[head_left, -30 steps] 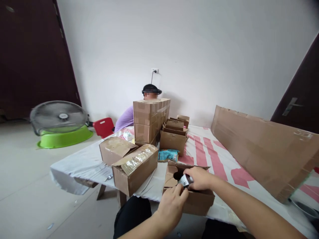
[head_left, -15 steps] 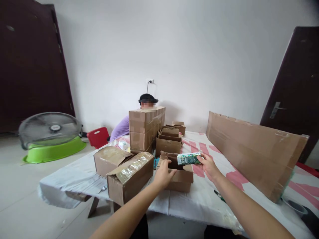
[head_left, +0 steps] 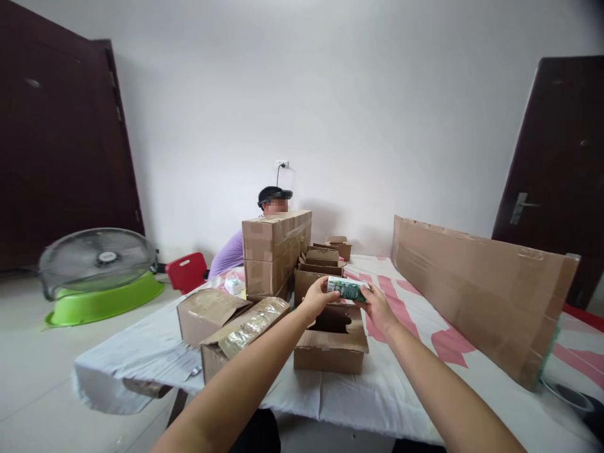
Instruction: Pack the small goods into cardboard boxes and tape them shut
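Observation:
Both of my hands hold a small green-and-white packet (head_left: pixel 348 289) in the air, one at each end. My left hand (head_left: pixel 315 298) pinches its left end and my right hand (head_left: pixel 376 304) grips its right end. Just below the packet sits a small open cardboard box (head_left: pixel 331 343) with its flaps up, on the white-and-pink cloth of the table (head_left: pixel 406 352).
Two taped cartons (head_left: pixel 226 321) lie to the left of the open box. A tall carton stack (head_left: pixel 275 250) and several small open boxes (head_left: pixel 321 264) stand behind. A long flat carton (head_left: pixel 476 286) runs along the right. A person sits behind the stack. A fan (head_left: pixel 97 258) stands on the floor.
My right hand lifted the packet out of the open box and raised it. My left hand left the box's flap and took the packet's other end.

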A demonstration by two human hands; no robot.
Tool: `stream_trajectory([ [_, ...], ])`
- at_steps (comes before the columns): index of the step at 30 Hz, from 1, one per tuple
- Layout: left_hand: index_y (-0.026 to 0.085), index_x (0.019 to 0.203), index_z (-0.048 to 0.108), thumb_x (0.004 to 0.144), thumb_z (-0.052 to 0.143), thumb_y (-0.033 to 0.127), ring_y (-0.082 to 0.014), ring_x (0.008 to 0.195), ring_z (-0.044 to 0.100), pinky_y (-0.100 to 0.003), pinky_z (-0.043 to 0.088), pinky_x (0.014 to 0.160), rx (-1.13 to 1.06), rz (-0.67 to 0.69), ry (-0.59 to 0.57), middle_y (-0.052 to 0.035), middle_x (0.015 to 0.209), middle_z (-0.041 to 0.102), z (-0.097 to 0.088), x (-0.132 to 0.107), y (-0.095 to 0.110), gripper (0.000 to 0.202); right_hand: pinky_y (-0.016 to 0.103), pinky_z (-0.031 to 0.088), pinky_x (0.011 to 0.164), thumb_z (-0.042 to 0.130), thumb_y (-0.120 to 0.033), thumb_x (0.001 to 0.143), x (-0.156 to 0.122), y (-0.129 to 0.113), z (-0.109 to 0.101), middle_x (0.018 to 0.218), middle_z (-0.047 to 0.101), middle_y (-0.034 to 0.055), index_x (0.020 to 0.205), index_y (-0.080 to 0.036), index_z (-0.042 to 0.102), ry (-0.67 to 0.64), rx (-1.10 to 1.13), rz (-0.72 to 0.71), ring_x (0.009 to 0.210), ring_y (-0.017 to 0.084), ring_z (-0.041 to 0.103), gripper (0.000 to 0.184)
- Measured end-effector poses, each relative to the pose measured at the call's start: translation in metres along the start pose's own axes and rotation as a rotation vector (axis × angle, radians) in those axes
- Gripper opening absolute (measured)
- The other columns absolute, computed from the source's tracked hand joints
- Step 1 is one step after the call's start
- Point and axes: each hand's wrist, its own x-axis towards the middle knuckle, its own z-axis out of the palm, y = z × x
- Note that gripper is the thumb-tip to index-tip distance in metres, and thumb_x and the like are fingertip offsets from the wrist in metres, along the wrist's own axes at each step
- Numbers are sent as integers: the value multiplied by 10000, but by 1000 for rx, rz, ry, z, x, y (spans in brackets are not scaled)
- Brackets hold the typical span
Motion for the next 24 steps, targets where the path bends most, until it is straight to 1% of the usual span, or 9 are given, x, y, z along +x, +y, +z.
stream_trajectory([
  [4,178,1151,496,613,720,145,-195,980,578,-305,472,866,52,99,30,-53,1083,602,17,-52,7,583,327,521,736,771,-455,627,-40,-1,-16,1075,631,51,1156,-239,540,-93,-54,79,900,211,626,617],
  [7,181,1230,417,677,658,143,-221,1025,556,-343,466,892,300,234,-66,-93,1159,556,26,-105,8,603,345,509,743,807,-520,537,-83,8,-35,1134,610,85,1235,-255,501,-123,-120,63,953,257,616,807],
  [10,195,1249,393,715,638,163,-225,1028,553,-360,456,912,414,271,-226,-100,1165,548,28,-149,-6,589,430,481,843,809,-590,470,-125,30,-53,1158,602,114,1268,-269,481,-79,-127,53,1034,319,593,920],
  [12,202,1249,391,697,650,148,-223,1047,548,-357,449,928,428,202,-233,-93,1176,551,27,-165,-27,612,454,473,863,798,-605,471,-147,53,-61,1178,596,128,1284,-262,462,-8,-129,85,1062,340,585,944],
  [15,186,1229,400,660,655,105,-210,1040,570,-332,455,923,389,0,-168,-82,1148,588,21,-168,-67,629,438,506,802,762,-588,543,-160,90,-70,1194,591,135,1315,-239,415,158,-230,221,1019,325,616,916],
  [17,184,1202,433,651,663,108,-215,1032,588,-330,457,918,427,-106,-157,-76,1128,618,16,-161,-93,602,421,522,760,741,-559,579,-155,112,-72,1170,605,128,1314,-226,413,245,-337,275,971,306,639,871],
  [19,181,1182,455,648,666,112,-222,1042,594,-325,455,918,486,-155,-138,-75,1124,636,8,-152,-112,579,417,518,782,731,-525,595,-140,128,-70,1125,632,116,1258,-205,474,249,-434,210,977,298,635,781],
  [21,175,1168,462,660,660,123,-226,1052,597,-314,457,909,547,-180,-100,-79,1114,646,-1,-144,-124,548,420,495,840,714,-494,614,-123,137,-62,1078,656,111,1158,-179,548,192,-529,67,998,297,621,650],
  [24,170,1184,443,698,644,170,-237,1070,596,-323,459,905,669,-230,-1,-88,1120,642,-21,-138,-138,525,432,449,901,683,-460,655,-104,144,-47,1082,654,122,1123,-161,565,130,-771,-106,1020,299,594,568],
])
